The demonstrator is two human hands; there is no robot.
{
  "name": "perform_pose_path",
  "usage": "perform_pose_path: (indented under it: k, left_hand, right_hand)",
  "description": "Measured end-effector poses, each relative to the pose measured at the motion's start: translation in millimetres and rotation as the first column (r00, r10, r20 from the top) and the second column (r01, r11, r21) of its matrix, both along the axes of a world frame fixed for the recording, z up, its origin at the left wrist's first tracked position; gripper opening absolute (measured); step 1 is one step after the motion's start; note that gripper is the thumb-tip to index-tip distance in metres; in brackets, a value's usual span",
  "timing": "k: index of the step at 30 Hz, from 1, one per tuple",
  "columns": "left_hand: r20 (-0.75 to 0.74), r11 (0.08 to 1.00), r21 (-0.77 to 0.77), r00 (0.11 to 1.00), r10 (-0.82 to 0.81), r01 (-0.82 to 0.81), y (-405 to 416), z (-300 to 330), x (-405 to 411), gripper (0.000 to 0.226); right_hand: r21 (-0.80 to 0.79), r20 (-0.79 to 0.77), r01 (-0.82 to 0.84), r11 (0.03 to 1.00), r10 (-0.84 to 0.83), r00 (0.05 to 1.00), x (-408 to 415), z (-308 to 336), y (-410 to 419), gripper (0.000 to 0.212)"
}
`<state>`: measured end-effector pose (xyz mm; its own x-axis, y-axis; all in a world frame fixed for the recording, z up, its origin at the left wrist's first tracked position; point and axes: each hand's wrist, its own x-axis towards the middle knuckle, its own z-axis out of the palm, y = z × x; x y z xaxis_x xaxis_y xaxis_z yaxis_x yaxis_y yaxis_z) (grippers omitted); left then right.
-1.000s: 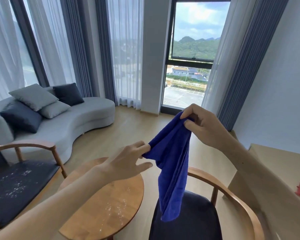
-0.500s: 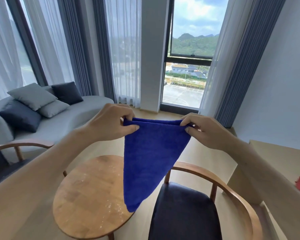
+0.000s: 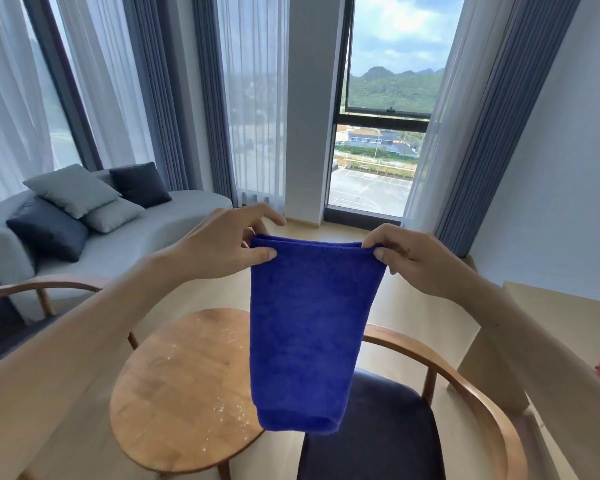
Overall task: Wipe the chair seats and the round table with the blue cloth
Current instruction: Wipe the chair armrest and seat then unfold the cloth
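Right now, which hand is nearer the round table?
Left. The left hand pinches the blue cloth above the round table's far edge; the right hand pinches the other corner, off toward the chair.

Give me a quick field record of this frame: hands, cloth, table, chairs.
left hand: pinches cloth's top left corner
right hand: pinches top right corner
cloth: blue, folded, hanging in the air
table: round, wooden, pale specks on top
near chair: dark seat, lower right, partly behind cloth
far chair: left, mostly hidden by arm
wiping: not yet begun
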<state>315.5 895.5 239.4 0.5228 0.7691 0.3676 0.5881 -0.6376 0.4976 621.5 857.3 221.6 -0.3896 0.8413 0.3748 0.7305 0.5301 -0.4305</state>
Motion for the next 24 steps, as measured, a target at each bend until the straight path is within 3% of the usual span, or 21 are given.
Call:
perform_pose_path:
  k: [5, 12, 17, 24]
  left_hand:
    - [-0.031, 1.000, 0.004, 0.999, -0.024, 0.024, -3.2, 1.7, 5.2, 0.018]
    - [0.134, 0.989, -0.093, 0.986, -0.104, 0.117, -17.9, 1.6, 30.6, 0.027]
    - [0.275, 0.985, -0.145, 0.960, -0.049, 0.092, -19.6, 0.6, 53.1, 0.025]
    - [0.469, 0.914, -0.360, 0.883, 0.004, 0.186, -22.9, -1.3, 44.5, 0.024]
  right_hand:
    - [0.015, 0.053, 0.022, 1.000, -0.022, 0.998, -3.1, 1.1, 0.8, 0.033]
    - [-0.032, 0.204, 0.114, 0.993, -0.105, 0.973, -11.6, 0.4, 3.4, 0.054]
    - [-0.097, -0.084, -0.005, 0.995, -0.003, 0.996, -60.1, 6.7, -11.2, 0.063]
    - [-0.049, -0.128, 0.037, 0.998, -0.043, 0.991, -81.2, 12.9, -13.9, 0.023]
